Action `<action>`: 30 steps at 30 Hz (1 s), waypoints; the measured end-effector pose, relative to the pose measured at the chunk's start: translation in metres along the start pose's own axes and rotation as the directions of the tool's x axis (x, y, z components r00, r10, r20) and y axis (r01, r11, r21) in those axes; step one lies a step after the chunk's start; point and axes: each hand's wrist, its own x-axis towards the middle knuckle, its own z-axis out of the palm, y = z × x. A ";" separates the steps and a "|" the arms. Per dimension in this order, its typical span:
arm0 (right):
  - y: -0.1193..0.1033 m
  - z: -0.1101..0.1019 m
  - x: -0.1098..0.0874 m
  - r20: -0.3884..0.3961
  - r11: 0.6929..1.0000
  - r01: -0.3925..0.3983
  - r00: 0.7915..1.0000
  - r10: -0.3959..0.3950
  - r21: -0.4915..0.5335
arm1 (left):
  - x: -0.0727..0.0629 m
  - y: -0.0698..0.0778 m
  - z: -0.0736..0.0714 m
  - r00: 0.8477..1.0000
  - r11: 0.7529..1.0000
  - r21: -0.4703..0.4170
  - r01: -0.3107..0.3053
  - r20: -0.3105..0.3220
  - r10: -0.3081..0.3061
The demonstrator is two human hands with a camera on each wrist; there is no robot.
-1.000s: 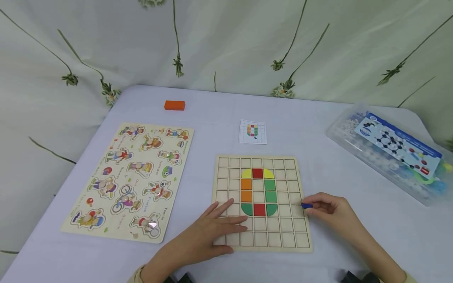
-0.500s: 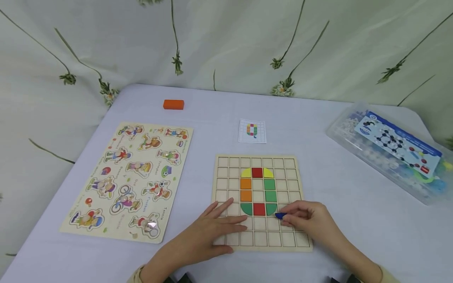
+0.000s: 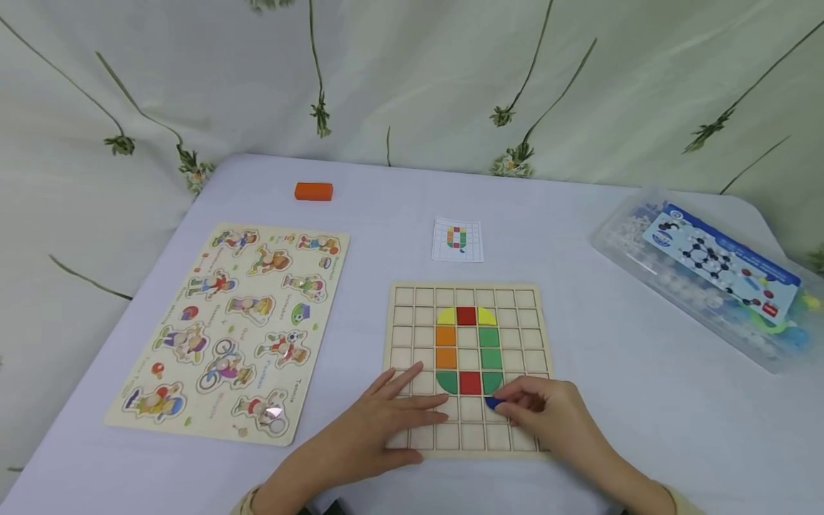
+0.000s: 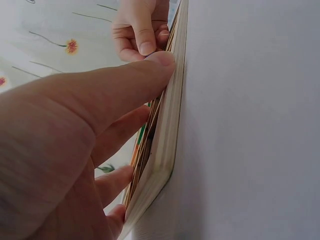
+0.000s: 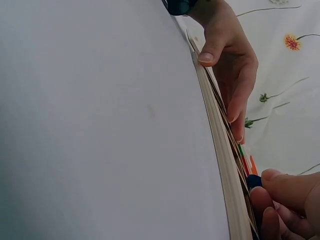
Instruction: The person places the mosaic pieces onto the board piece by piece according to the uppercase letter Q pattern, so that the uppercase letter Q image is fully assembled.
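A wooden grid board lies on the table, its middle cells filled with red, yellow, orange and green pieces that form a ring. With thumb and fingers my right hand pinches a small blue piece just below the green rounded piece at the ring's lower right. In the right wrist view the blue piece is at the fingertips, close to the board's surface. My left hand rests spread on the board's lower left, fingers straight. Its thumb lies at the near edge in the left wrist view.
Behind the board lies a small pattern card with a similar ring and a blue mark. A picture puzzle board is on the left. An orange block sits at the back, and a clear plastic box at the right.
My right hand has carried the blue piece leftward from the board's right edge to the cell under the ring's lower right corner. The left hand has stayed in place.
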 end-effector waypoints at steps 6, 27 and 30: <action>0.001 0.008 -0.006 -0.036 0.992 0.103 0.994 -0.106 -0.068 | -0.003 0.003 0.002 1.000 1.000 0.003 0.002 0.000 -0.002; 0.006 0.010 -0.003 -0.075 0.942 0.269 0.954 -0.289 -0.201 | -0.002 -0.001 0.003 0.999 0.999 0.038 -0.025 -0.025 0.025; 0.007 0.007 -0.003 -0.081 0.956 0.241 0.963 -0.257 -0.169 | -0.001 -0.001 0.002 0.999 0.999 0.039 -0.030 -0.033 0.031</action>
